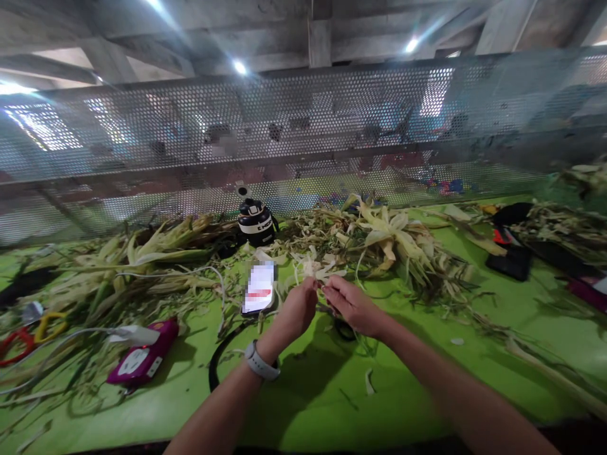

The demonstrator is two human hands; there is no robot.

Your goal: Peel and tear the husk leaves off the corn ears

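In the head view, the work looks partway along: a pale husk piece (313, 266) has its strips splayed outward just beyond the fingertips, seemingly gathered at the base, where handling appears to be in progress. Whether that base is fastened is too small to tell. Plenty of loose material remains, with a husk heap (161, 246) at the left of the green worktop (303, 411) and a husk bundle (393, 237) at the right. Both arms reach forward from the near edge and converge, so the hands meet near the middle, just right of a lit phone (260, 287). The left hand (298, 306), with a watch (260, 361) at its wrist, seems closed on the piece's base. The right hand (353, 303) curls in beside it, fingers bent; I cannot tell what its fingertips pinch, if anything.
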